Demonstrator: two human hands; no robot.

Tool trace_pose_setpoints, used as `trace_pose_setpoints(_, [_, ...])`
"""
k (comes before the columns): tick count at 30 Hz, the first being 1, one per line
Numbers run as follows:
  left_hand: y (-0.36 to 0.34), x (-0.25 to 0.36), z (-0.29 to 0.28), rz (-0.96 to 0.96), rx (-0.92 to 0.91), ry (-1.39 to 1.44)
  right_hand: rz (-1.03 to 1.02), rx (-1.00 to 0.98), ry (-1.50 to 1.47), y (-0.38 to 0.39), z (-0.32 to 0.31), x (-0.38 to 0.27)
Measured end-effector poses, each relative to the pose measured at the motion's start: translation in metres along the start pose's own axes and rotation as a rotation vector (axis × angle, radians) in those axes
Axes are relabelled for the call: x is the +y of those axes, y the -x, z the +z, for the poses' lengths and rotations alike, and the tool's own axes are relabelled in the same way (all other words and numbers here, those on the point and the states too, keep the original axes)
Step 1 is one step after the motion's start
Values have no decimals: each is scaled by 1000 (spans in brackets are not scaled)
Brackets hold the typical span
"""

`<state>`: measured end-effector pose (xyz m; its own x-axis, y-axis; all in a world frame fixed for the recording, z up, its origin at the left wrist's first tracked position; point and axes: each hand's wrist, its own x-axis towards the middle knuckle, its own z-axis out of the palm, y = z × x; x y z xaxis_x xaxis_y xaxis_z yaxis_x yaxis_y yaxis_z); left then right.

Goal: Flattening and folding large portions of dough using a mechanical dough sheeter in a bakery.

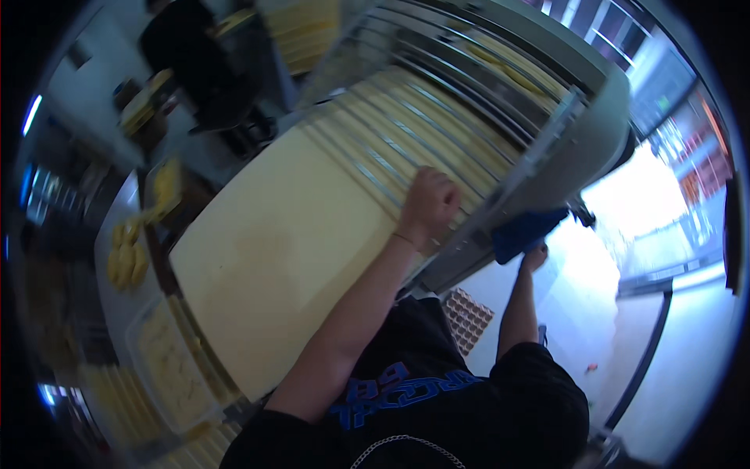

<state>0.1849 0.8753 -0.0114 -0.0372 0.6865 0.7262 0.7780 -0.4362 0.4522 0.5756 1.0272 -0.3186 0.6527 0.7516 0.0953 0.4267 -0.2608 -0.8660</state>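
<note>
The dough sheet (289,258) covers the machine belt (500,203), left hand (428,205) fisted on it, right hand (534,255) pinching a blue cloth (523,232).

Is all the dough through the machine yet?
Not yet. A wide dough sheet lies on the belt, part of it under the metal guard bars. The left hand rests on the bars; the right hand holds a blue cloth against the machine's side.
</note>
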Motion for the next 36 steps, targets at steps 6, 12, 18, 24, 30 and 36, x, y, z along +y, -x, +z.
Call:
trace_pose_setpoints(6, [8,-14,-16,-12,-8,-99,-133,-71,-55,72,-14,-92])
trace_pose_setpoints(12, [1,-5,-6,26,-86,-153,-80,-96,29,83,-24,-96])
trace_pose_setpoints(18, [-11,-1,-1,12,-90,-144,-26,-352,203,80,-27,-42])
trace_pose_setpoints(24, [1,0,-9,-37,-117,-182,-320,178,519,0,-37,-120])
trace_pose_setpoints(30, [4,-2,-5,-63,-94,-171,-515,36,739,-90,-43,-188])
trace_pose_setpoints(36, [0,1,-11,-61,-73,-151,-566,-96,712,-89,-56,-194])
